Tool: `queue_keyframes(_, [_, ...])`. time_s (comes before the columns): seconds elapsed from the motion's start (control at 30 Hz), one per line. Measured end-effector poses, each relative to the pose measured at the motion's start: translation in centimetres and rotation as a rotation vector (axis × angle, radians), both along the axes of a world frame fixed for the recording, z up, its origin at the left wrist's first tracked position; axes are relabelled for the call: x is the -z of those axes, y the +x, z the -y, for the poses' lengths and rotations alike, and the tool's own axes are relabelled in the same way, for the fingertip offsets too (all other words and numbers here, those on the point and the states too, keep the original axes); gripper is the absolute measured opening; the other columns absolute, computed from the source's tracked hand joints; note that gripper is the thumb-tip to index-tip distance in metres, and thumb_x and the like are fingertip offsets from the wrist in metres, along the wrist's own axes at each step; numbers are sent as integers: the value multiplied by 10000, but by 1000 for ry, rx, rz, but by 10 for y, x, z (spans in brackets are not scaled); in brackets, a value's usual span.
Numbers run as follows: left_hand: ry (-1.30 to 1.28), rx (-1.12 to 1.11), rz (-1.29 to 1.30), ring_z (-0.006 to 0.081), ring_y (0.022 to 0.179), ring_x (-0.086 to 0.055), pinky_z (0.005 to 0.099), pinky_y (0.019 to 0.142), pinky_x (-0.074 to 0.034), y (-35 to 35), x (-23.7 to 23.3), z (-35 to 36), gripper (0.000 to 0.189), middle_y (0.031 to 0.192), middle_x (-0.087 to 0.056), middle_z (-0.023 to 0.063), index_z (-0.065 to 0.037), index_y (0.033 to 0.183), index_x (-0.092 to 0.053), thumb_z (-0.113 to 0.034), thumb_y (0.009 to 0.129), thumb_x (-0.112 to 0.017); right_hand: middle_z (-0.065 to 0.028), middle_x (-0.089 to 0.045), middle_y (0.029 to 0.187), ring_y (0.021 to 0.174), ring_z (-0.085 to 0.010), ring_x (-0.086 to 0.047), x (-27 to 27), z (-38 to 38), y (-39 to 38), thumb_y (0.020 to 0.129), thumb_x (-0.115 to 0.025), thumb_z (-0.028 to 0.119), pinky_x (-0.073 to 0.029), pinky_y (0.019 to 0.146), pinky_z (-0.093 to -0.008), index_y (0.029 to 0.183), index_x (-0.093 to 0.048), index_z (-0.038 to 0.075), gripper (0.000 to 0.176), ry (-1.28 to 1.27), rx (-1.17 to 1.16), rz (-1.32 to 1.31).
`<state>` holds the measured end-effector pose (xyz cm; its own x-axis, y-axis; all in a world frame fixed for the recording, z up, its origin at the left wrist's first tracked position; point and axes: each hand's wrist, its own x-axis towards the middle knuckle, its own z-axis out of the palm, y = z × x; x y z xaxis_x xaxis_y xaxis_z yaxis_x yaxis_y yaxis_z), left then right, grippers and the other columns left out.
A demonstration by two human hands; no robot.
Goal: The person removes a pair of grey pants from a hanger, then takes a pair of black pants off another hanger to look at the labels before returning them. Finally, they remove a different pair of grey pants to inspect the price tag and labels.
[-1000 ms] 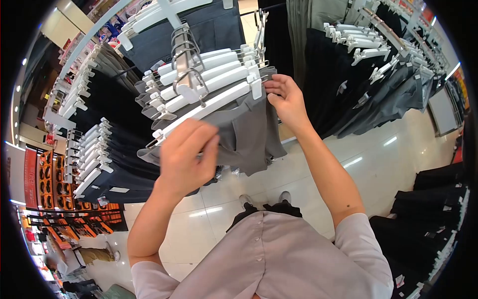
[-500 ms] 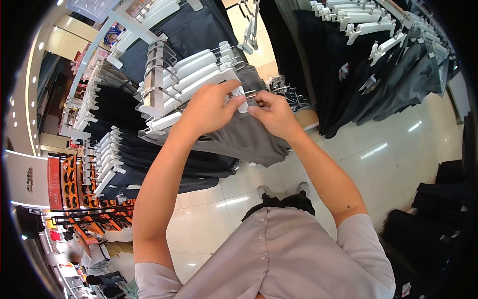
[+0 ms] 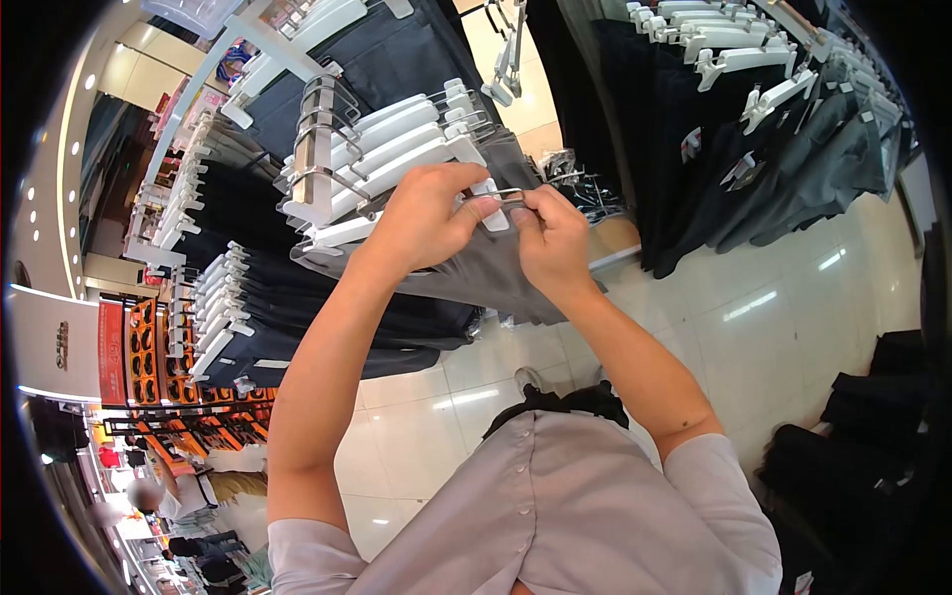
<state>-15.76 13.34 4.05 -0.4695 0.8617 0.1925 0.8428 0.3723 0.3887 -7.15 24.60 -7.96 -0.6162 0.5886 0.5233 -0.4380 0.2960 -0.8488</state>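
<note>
A white trouser hanger (image 3: 477, 157) hangs at the front of the rack, with grey trousers (image 3: 451, 283) beneath it. My left hand (image 3: 426, 218) is closed around the hanger's end, its thumb and index finger by a metal loop clip (image 3: 509, 195). From the other side, my right hand (image 3: 555, 238) pinches that same clip between thumb and curled fingers. Whether the trousers' waistband sits inside the hanger's jaw is hidden by my hands.
A metal rail (image 3: 315, 149) carries several white hangers behind my hands. More dark trousers hang on a rack (image 3: 684, 129) at the right. Folded dark clothes (image 3: 843, 456) lie at lower right. At the lower left, a person (image 3: 188, 496) stands near an orange display (image 3: 144, 352).
Both hands have shifted slightly right and down in view, along with the clip. My right hand has turned, its fingers now more upright on the clip.
</note>
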Motion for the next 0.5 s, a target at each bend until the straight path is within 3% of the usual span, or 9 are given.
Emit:
queue_keyframes(0.17, [9, 14, 1, 329, 704, -601, 375, 660, -472, 1, -2, 4, 327, 864, -663, 211, 50, 1018, -651, -186, 798, -705, -96, -595, 775, 631, -168, -546, -1, 0, 7, 811, -617, -65, -430, 582, -274, 912, -630, -30, 108, -80, 10, -17])
queue_keyframes(0.5, [-17, 42, 18, 347, 748, -627, 388, 701, -487, 1, -3, 6, 355, 897, -673, 220, 53, 1039, -657, -215, 810, -696, -74, -578, 779, 642, -136, -516, -2, 1, 15, 832, -603, -57, -412, 581, -254, 938, -631, -33, 112, -113, -3, -12])
